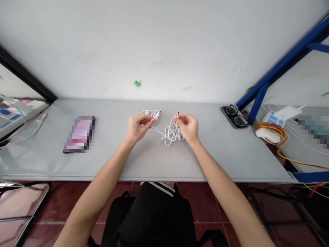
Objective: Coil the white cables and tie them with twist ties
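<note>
**Snag risk between two pinches**

The worst trouble we can see sits at our fingertips: a hard pull from either side could cinch the loose loops into a knot, and so light a grip could let a red-tipped plug (177, 115) slip away. Our left hand (139, 127) and right hand (187, 127) stand apart, each closed to a thumb-and-finger pinch on a thin white cable (171, 135). A plug end shows at each pinch, and a strand crosses the gap between the hands, with loops bunched at both. The cable sits over the middle of a grey table (206, 157). Farther out, a phone (80, 134), its face blurred, lies to our left. To our right are glasses (232, 111) and, past the table's corner, a coil of red and yellow wires (270, 129).
</note>
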Available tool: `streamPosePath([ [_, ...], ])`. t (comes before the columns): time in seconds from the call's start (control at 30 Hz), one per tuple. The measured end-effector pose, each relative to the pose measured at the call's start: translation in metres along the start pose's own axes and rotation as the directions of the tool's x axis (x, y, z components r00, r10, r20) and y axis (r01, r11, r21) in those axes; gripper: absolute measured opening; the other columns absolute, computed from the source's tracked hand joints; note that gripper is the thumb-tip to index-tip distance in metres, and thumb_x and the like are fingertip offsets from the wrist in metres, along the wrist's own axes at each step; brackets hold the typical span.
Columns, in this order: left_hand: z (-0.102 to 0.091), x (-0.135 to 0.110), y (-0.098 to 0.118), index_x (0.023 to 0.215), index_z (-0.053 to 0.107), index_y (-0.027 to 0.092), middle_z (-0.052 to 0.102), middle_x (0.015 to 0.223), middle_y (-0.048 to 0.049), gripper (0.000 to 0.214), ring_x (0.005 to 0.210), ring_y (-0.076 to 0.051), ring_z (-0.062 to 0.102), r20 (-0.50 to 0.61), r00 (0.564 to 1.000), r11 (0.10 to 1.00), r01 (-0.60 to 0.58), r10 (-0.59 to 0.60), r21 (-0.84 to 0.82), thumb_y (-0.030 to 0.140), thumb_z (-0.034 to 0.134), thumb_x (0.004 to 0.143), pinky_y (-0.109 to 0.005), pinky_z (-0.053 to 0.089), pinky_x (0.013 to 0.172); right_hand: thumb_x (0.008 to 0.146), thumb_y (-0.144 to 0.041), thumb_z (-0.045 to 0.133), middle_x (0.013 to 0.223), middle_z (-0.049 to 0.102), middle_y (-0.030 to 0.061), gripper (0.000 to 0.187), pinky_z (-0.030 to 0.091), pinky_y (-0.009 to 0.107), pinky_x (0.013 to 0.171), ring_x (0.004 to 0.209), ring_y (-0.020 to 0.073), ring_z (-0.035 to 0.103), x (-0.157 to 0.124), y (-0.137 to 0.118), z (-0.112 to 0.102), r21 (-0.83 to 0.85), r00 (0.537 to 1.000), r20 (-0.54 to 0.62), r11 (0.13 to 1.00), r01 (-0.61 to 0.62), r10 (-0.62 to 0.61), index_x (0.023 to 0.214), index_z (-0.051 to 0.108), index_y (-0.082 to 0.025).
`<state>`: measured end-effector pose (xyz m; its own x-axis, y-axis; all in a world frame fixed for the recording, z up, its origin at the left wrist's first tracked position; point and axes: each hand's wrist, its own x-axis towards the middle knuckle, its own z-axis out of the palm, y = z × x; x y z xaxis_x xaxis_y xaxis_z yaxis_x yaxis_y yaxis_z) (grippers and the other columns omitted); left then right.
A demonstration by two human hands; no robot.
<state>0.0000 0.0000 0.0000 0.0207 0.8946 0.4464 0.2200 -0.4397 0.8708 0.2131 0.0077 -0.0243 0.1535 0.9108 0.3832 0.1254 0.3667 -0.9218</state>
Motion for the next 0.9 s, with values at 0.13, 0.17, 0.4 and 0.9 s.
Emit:
streamPosePath([
  [0.13, 0.0005, -0.0003, 0.0013, 0.061, 0.069, 0.018, 0.062, 0.059, -0.0008, 0.024, 0.051, -0.01, 0.058, 0.011, 0.999, 0.999, -0.038, 0.038, 0.006, 0.037, 0.081, 0.068, -0.023, 0.046, 0.049, 0.075, -0.051, 0.072, 0.066, 0.068, 0.0019, 0.032, 0.047, 0.027, 0.052, 0.055, 0.013, 0.058, -0.0006, -0.0011, 0.001, 0.006, 1.0, -0.004, 1.0, -0.001, 0.001, 0.072, 0.066, -0.02],
  [0.17, 0.0005, -0.0004, 0.0017, 0.061, 0.069, 0.018, 0.062, 0.058, -0.0011, 0.024, 0.053, -0.011, 0.058, 0.023, 0.999, 0.999, -0.045, 0.044, 0.023, 0.037, 0.081, 0.069, -0.023, 0.046, 0.05, 0.075, -0.051, 0.072, 0.066, 0.068, 0.0018, 0.032, 0.047, 0.027, 0.052, 0.054, 0.0128, 0.058, -0.0008, -0.0013, 0.0013, 0.008, 1.0, -0.002, 1.0, -0.002, 0.002, 0.072, 0.066, -0.02],
  [0.4, 0.0019, -0.0016, 0.0007, 0.065, 0.066, 0.018, 0.064, 0.056, 0.0004, 0.023, 0.05, -0.012, 0.063, 0.018, 1.0, 0.999, 0.025, -0.026, 0.047, 0.036, 0.079, 0.07, -0.023, 0.047, 0.049, 0.076, -0.048, 0.072, 0.071, 0.069, 0.0027, 0.029, 0.05, 0.027, 0.053, 0.061, 0.0147, 0.064, -0.0021, 0.0006, 0.004, 0.079, 0.999, 0.04, 0.997, 0.01, -0.014, 0.073, 0.065, -0.02],
  [0.9, 0.0063, -0.0019, -0.0016, 0.06, 0.062, 0.017, 0.064, 0.056, -0.0005, 0.029, 0.053, -0.012, 0.062, 0.013, 0.998, 0.998, 0.058, -0.058, -0.018, 0.039, 0.079, 0.069, -0.024, 0.05, 0.054, 0.075, -0.049, 0.073, 0.071, 0.069, 0.0021, 0.031, 0.051, 0.027, 0.052, 0.062, 0.0146, 0.065, -0.0033, -0.0061, 0.0041, 0.142, 0.998, 0.063, 0.99, 0.003, -0.012, 0.071, 0.064, -0.021],
])
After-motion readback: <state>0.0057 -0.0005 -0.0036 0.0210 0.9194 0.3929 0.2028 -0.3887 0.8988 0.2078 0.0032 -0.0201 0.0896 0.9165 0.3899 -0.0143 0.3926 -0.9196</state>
